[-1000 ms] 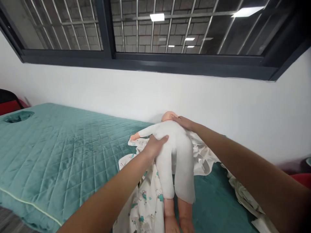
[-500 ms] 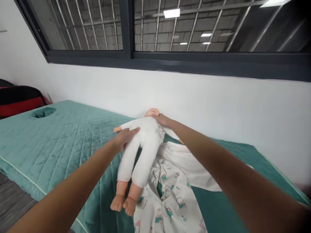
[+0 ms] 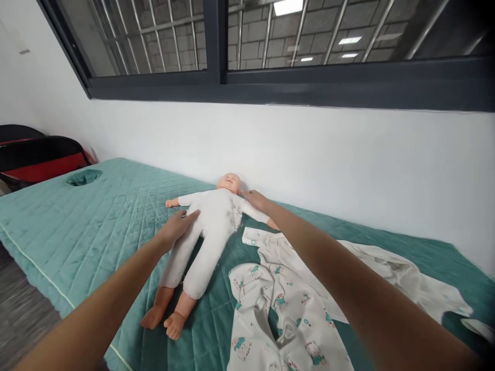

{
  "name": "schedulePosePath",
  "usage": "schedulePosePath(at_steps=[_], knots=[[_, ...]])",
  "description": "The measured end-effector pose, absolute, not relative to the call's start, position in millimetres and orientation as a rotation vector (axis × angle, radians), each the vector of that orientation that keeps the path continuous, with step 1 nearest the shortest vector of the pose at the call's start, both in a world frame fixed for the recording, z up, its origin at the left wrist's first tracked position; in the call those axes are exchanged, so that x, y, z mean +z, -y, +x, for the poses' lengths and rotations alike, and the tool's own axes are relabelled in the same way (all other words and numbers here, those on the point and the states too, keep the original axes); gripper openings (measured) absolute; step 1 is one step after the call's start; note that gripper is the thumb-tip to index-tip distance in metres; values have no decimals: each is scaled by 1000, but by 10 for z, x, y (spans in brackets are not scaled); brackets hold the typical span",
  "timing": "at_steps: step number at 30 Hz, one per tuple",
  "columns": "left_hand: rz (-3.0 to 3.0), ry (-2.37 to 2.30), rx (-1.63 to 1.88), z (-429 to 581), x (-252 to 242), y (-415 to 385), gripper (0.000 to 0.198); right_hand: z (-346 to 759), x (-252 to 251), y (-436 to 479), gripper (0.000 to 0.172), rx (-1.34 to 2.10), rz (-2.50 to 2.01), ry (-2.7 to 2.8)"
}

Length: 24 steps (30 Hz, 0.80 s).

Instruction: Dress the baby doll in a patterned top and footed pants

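A baby doll [image 3: 216,214] with a white cloth body lies on its back on the green quilted bed, head toward the wall and bare feet toward me. My left hand [image 3: 178,228] is closed at the doll's hip, thumb on top; its other fingers are partly hidden. By the doll's shoulder on the right, my right hand [image 3: 256,200] has its fingers stretched out, close to the upper arm; whether it touches cannot be seen. Beneath my right forearm lies a white baby top [image 3: 386,263]. Nearer to me is a printed white baby garment [image 3: 286,319] with an opening.
The green quilted bed cover [image 3: 127,216] has a round hole [image 3: 84,178] at its far left. A white wall [image 3: 328,154] and a dark window frame [image 3: 154,90] rise behind. Black-and-red items [image 3: 42,159] stand beyond the left end.
The doll has shifted left, away from the garments, and its face now shows. My left hand moved along at its hip. My right hand came away from beside the head to the shoulder.
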<state>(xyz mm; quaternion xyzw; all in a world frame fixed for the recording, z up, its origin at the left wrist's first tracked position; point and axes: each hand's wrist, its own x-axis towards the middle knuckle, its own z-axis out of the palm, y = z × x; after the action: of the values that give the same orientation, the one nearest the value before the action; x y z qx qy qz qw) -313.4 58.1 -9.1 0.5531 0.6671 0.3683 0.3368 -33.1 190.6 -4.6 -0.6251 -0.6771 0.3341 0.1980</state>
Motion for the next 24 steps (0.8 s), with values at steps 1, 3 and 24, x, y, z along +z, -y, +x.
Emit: schedulePosePath(at_steps=[1, 3, 24], knots=[[1543, -1855, 1003, -3118, -84, -500, 65, -135, -57, -1830, 74, 904, -1822, 1915], [1909, -1987, 1058, -3062, -51, -268, 63, 303, -67, -1615, 71, 826, -1974, 1946], [3258, -1498, 628, -1978, -528, 1820, 53, 879, -24, 1237, 36, -127, -1403, 2643]])
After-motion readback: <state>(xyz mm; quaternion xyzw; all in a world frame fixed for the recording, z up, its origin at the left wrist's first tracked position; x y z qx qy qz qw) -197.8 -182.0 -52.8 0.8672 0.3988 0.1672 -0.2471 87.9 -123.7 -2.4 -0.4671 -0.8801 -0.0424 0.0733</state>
